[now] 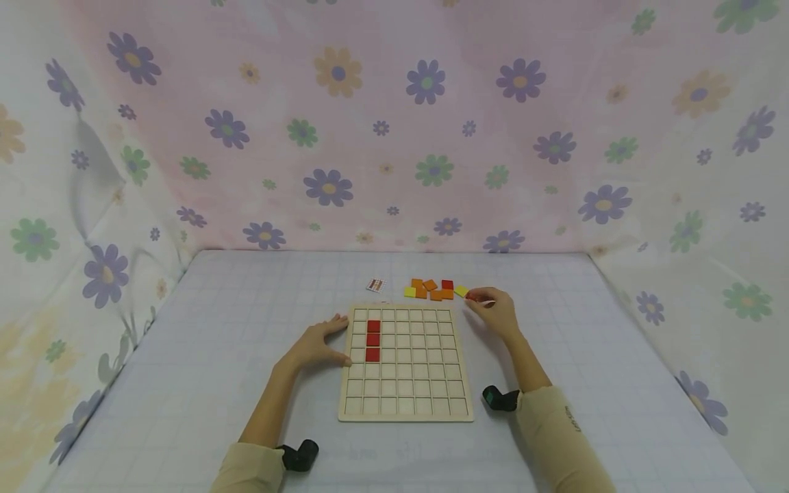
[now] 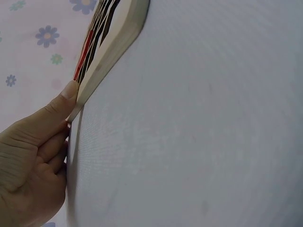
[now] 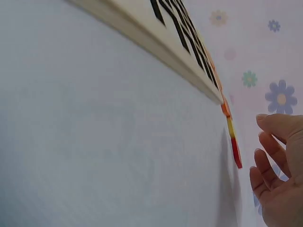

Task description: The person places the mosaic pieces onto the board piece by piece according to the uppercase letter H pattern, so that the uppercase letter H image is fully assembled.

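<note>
A pale wooden grid board [image 1: 403,418] lies flat in front of me, with three red square tiles [image 1: 372,339] in one column near its left side. My left hand [image 1: 316,348] touches the board's left edge, thumb and fingers spread apart along it. In the left wrist view the thumb [image 2: 59,104] rests against the rim. At the right end of a loose group of tiles, my right hand [image 1: 498,315] hovers by a red tile [image 3: 236,152]. The right wrist view shows a gap between thumb and fingers, with the tile apart from them on the table.
Behind the board lie several loose orange tiles [image 1: 430,285], a yellow tile [image 1: 409,292], another yellow tile [image 1: 460,292] and a further red tile [image 1: 447,284]. A small printed card [image 1: 376,285] is left of them. Flowered cloth [image 1: 394,137] walls the table's back and sides.
</note>
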Motion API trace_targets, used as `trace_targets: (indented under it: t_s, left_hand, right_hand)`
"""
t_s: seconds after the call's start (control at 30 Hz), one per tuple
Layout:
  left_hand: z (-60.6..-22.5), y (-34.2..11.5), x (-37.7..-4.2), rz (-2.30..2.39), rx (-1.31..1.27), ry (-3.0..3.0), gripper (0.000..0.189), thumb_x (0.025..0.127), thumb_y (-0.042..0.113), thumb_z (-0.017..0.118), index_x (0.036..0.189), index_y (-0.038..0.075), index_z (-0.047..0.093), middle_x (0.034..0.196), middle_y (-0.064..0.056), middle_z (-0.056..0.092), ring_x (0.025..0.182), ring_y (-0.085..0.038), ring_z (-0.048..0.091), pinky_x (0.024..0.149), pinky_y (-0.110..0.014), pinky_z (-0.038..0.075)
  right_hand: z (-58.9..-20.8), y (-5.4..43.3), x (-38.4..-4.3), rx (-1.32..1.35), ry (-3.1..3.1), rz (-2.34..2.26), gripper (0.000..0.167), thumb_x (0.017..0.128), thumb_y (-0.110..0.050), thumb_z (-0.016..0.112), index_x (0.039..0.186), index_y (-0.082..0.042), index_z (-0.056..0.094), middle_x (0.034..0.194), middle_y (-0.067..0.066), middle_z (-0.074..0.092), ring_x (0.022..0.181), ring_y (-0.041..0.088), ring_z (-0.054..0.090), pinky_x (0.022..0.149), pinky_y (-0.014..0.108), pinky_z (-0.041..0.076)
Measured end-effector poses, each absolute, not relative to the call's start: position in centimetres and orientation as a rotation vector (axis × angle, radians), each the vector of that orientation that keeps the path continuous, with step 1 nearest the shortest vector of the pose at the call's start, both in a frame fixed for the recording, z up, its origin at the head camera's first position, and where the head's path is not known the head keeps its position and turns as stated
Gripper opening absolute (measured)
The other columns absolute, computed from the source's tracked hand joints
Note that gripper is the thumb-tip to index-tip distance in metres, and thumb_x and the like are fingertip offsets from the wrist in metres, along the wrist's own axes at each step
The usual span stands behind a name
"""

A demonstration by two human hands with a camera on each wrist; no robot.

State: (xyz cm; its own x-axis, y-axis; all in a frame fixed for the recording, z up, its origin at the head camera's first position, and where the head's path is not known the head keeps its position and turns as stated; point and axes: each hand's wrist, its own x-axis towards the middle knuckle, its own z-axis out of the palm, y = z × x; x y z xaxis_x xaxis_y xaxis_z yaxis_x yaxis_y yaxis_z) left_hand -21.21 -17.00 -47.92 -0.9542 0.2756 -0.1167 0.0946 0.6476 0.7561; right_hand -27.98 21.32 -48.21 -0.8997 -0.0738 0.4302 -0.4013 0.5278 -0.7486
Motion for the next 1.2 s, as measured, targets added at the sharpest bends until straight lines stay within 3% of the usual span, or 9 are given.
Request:
trace_targets:
  t_s: [0.17, 0.23, 0.3, 0.47, 0.73, 0.93, 1.2]
  left_hand:
    - [-47.9, -17.1, -21.3, 1.194, 0.309, 2.647, 0.088, 0.063, 0.027, 0.087, 0.138, 0.005, 0.047, 0.148, -0.011, 0.035, 0.140, -0.039, 0.021, 0.114, -0.056, 0.012]
    - [-47.9, -17.1, -21.3, 1.189, 0.316, 2.649, 0.088, 0.063, 0.027, 0.086, 0.138, 0.004, 0.046, 0.148, -0.011, 0.035, 0.140, -0.039, 0.021, 0.113, -0.056, 0.012]
    - [-47.8, -17.1, -21.3, 1.186, 0.313, 2.644, 0.088, 0.063, 0.027, 0.086, 0.138, 0.005, 0.046, 0.149, -0.011, 0.034, 0.140, -0.038, 0.020, 0.114, -0.055, 0.011]
    - [-47.8, -17.1, -21.3, 1.188, 0.320, 2.637, 0.088, 0.063, 0.026, 0.086, 0.139, 0.005, 0.046, 0.149, -0.011, 0.033, 0.140, -0.037, 0.020, 0.114, -0.054, 0.012]
    - [-47.7, -16.9, -21.3, 1.200, 0.315, 2.626, 0.087, 0.064, 0.026, 0.086, 0.139, 0.005, 0.046, 0.149, -0.012, 0.033, 0.140, -0.038, 0.019, 0.114, -0.055, 0.010]
    - [-47.7, -16.9, -21.2, 1.190, 0.314, 2.636, 0.087, 0.065, 0.026, 0.086, 0.139, 0.005, 0.046, 0.149, -0.012, 0.033, 0.140, -0.038, 0.020, 0.114, -0.055, 0.008]
    - [-47.8, -17.1, -21.1, 1.200, 0.308, 2.635, 0.087, 0.064, 0.026, 0.086, 0.138, 0.004, 0.046, 0.148, -0.012, 0.034, 0.140, -0.038, 0.020, 0.114, -0.054, 0.008]
  right_hand:
    - [-47.9, 22.0, -28.4, 0.318, -2.470, 1.319, 0.027, 0.078, -0.001, 0.073, 0.100, 0.012, 0.065, 0.096, 0.027, 0.066, 0.086, 0.041, 0.062, 0.074, 0.036, 0.055]
    - [-47.8, 22.2, -28.7, 0.261, -2.524, 1.323, 0.031, 0.079, -0.004, 0.073, 0.104, 0.012, 0.064, 0.102, 0.028, 0.065, 0.092, 0.041, 0.061, 0.081, 0.048, 0.052]
    - [-47.8, 22.4, -28.9, 0.211, -2.567, 1.341, 0.034, 0.080, -0.005, 0.072, 0.108, 0.012, 0.062, 0.107, 0.029, 0.062, 0.098, 0.042, 0.058, 0.087, 0.052, 0.049]
    - [-47.9, 22.8, -29.7, 0.108, -2.640, 1.394, 0.040, 0.083, -0.011, 0.071, 0.116, 0.009, 0.060, 0.116, 0.028, 0.059, 0.107, 0.041, 0.053, 0.095, 0.051, 0.045]
    - [-48.5, 22.9, -30.3, 0.089, -2.696, 1.348, 0.045, 0.080, -0.014, 0.074, 0.117, 0.007, 0.060, 0.119, 0.026, 0.060, 0.108, 0.038, 0.052, 0.096, 0.049, 0.042]
    - [-48.7, 22.6, -30.1, 0.098, -2.731, 1.305, 0.041, 0.083, -0.014, 0.070, 0.117, 0.007, 0.061, 0.122, 0.027, 0.057, 0.115, 0.039, 0.048, 0.101, 0.051, 0.037]
    - [-49.1, 22.5, -30.0, 0.181, -2.681, 1.238, 0.035, 0.083, -0.008, 0.066, 0.113, 0.010, 0.062, 0.116, 0.029, 0.060, 0.110, 0.041, 0.052, 0.098, 0.051, 0.039]
